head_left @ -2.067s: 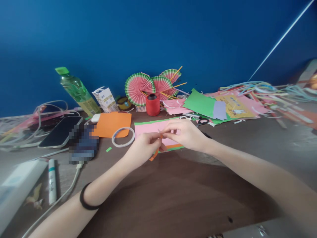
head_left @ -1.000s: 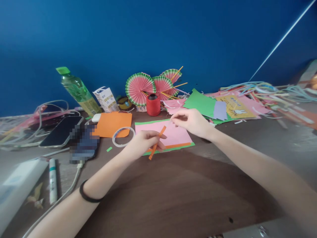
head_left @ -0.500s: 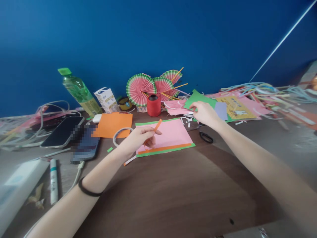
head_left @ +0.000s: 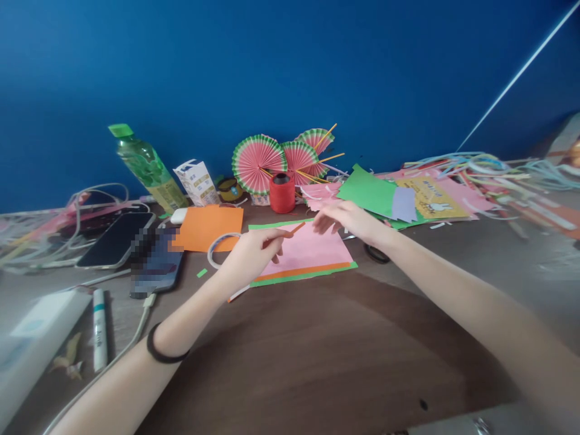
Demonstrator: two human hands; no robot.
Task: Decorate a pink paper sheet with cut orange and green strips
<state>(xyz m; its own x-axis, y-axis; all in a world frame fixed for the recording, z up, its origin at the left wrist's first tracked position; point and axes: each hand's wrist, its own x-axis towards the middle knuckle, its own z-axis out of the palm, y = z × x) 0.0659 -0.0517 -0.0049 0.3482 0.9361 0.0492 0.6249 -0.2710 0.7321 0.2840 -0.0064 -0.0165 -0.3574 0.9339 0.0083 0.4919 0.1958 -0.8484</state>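
Pinches a narrow orange paper strip by its near end, with the thumb and forefinger of the left hand clamped on it, just above the pink sheet. Points the strip's free end toward 2 o'clock, with its long axis slanted from 8 to 2. Hangs the right hand just beyond that tip, at 3 o'clock, with fingers bent and loosely apart

Taking the pink sheet as the dial's centre, rests it on the table with its long axis close to 9–3, banded in orange and green along the 6 o'clock edge. At 8, shows a loose white strip with an orange end, also slanted from 8 to 2; at 9, a tape roll, partly behind the left hand; at 3, a black scissors handle

Turning to print: at 10, carries small text on the carton and a label on the green-capped bottle, both too small to read. Between 8 and 9, bears blurred lettering on the marker. Just past 2, displays dark characters, not legible, and a white rabbit on the yellow booklet
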